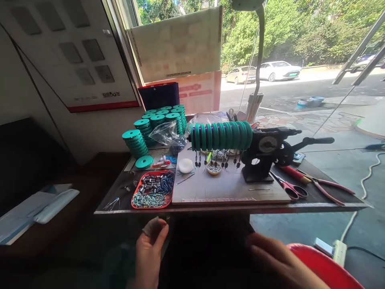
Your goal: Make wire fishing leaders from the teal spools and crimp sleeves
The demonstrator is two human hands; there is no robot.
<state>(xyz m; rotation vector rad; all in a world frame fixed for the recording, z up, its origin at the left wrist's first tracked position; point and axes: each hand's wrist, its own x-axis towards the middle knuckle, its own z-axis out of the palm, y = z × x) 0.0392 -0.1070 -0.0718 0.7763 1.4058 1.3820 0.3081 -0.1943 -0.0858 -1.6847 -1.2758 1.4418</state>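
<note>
My left hand point(151, 249) is just below the table's front edge, thumb and forefinger pressed together; something pale covers a fingertip, and what they pinch is too small to make out. My right hand point(275, 256) is lower right, smeared by motion, its fingertips lost in the dark. Nearest the left hand is a red tray point(152, 205) of dark cylindrical weights and small greenish pieces. Above the board point(216, 190), a row of green spools point(221, 135) sits on a black hand-cranked winder point(266, 150), with short lines and small dark pieces hanging beneath.
Stacked green spools point(135, 143) stand at the back left beside a plastic bag point(165, 133). A white round lid point(185, 165) and a small bowl of beads point(214, 168) lie on the board. Scissors point(293, 189) and long-handled pliers point(327, 186) are at right, above a red basin point(321, 265).
</note>
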